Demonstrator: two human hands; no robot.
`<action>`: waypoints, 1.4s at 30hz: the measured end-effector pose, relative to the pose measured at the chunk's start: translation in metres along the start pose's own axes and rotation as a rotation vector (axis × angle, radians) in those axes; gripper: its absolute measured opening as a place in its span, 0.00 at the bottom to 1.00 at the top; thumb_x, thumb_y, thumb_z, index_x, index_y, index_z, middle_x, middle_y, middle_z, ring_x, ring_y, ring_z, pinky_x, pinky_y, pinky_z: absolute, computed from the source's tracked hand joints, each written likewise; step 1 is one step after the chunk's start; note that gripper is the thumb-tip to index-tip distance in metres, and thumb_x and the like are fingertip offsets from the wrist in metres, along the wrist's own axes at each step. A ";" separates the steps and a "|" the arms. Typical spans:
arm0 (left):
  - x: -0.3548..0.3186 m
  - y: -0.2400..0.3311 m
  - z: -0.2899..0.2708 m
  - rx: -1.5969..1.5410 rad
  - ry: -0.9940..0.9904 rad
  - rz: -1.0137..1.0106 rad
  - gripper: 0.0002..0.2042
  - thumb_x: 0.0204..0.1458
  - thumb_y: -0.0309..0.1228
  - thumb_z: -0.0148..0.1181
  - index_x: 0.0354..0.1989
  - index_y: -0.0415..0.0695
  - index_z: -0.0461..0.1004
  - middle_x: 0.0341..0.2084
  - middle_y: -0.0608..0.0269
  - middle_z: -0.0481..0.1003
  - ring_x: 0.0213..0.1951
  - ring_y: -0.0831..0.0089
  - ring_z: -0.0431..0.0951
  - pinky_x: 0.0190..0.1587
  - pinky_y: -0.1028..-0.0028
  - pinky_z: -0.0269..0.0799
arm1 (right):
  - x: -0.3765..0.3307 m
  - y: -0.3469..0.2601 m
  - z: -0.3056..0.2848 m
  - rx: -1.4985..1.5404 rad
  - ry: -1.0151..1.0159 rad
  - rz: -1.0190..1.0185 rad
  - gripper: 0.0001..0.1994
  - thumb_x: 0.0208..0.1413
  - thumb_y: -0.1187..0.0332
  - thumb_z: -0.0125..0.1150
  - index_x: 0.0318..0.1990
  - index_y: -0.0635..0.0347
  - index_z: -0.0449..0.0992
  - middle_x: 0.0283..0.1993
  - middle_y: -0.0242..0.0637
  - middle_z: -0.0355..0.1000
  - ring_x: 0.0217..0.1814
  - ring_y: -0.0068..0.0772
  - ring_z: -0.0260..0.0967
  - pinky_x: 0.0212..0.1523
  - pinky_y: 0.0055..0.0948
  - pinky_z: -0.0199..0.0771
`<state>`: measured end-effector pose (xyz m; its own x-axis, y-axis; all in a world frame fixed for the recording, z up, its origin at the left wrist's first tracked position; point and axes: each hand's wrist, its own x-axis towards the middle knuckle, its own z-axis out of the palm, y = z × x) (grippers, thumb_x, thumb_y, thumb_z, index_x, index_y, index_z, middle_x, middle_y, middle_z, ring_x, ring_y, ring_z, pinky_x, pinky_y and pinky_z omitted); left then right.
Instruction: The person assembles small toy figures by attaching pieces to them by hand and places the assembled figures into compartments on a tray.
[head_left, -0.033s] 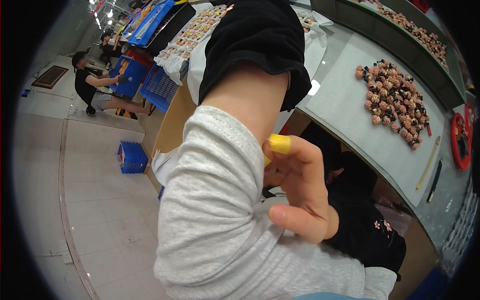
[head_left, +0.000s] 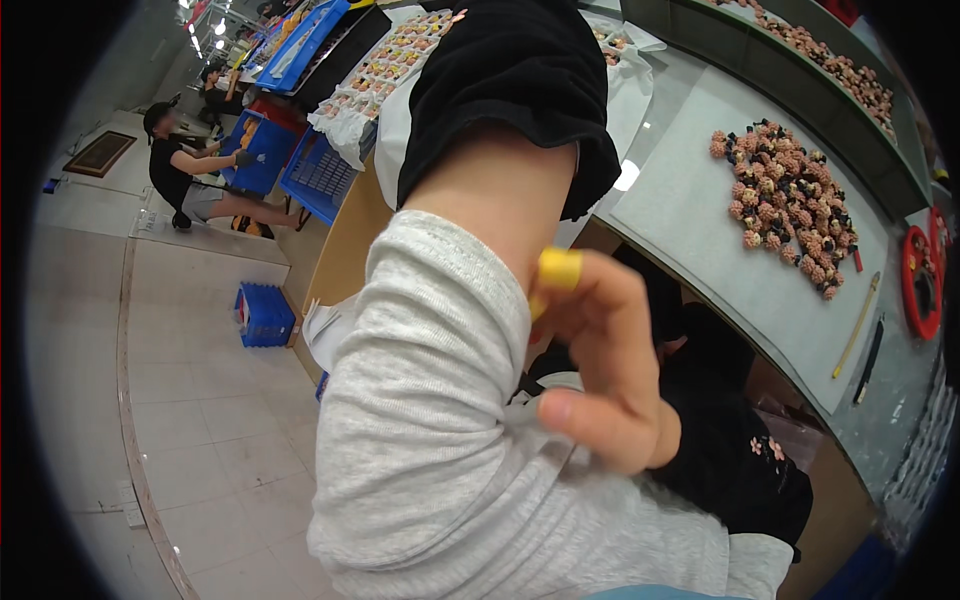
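Observation:
My left arm (head_left: 490,185) stretches up across the view, and its hand is out of sight beyond the top edge. A light grey sleeve (head_left: 430,330) is bunched around the elbow, and a black sleeve cover (head_left: 510,90) sits on the forearm, leaving bare skin between. Beside the inner elbow is my right hand (head_left: 615,370), open and blurred, with fingers curved, thumb apart and nothing visible in it. Yellow tape (head_left: 560,268) wraps a fingertip that is at the bare skin; whether it touches cannot be told. A black cuff with pink flowers (head_left: 740,470) covers the right forearm.
Pink knobbly pieces with dark ends (head_left: 790,200) lie heaped on a white sheet (head_left: 680,180) at right. Near them are a yellow brush-like stick (head_left: 857,325), a black pen-like tool (head_left: 870,360) and a red dish (head_left: 920,285). A person (head_left: 180,165) carries a blue crate (head_left: 255,155) at far left.
My right hand has lifted slightly, its taped fingertip shifting a little up along the left arm. My left arm has hardly moved.

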<state>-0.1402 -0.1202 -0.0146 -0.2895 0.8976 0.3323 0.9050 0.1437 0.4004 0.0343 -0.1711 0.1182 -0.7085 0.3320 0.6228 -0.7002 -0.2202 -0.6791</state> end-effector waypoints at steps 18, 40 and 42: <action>0.260 -0.176 -0.086 0.634 0.131 -0.181 0.13 0.51 0.37 0.46 0.37 0.44 0.73 0.32 0.57 0.74 0.34 0.65 0.75 0.39 0.67 0.69 | -0.014 -0.003 0.004 -0.070 0.182 0.202 0.23 0.47 0.69 0.55 0.51 0.64 0.56 0.55 0.39 0.47 0.57 0.32 0.48 0.53 0.28 0.54; 0.353 -0.230 -0.008 -1.308 0.740 -0.942 0.11 0.40 0.30 0.46 0.36 0.49 0.67 0.30 0.63 0.62 0.26 0.72 0.60 0.27 0.75 0.56 | -0.001 0.005 -0.011 -0.149 0.340 0.020 0.30 0.49 0.65 0.52 0.57 0.61 0.47 0.57 0.39 0.44 0.61 0.30 0.43 0.60 0.33 0.45; 0.348 -0.219 -0.009 -1.183 0.731 -0.973 0.12 0.40 0.30 0.50 0.36 0.45 0.67 0.31 0.62 0.64 0.30 0.71 0.63 0.31 0.74 0.60 | -0.003 0.005 -0.006 -0.157 0.356 0.031 0.34 0.48 0.59 0.53 0.59 0.60 0.44 0.57 0.39 0.44 0.59 0.34 0.45 0.55 0.33 0.55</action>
<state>-0.4417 0.1568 0.0213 -0.9355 0.2571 -0.2422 -0.2938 -0.1854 0.9377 0.0335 -0.1675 0.1107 -0.6351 0.6309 0.4456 -0.6372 -0.1019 -0.7640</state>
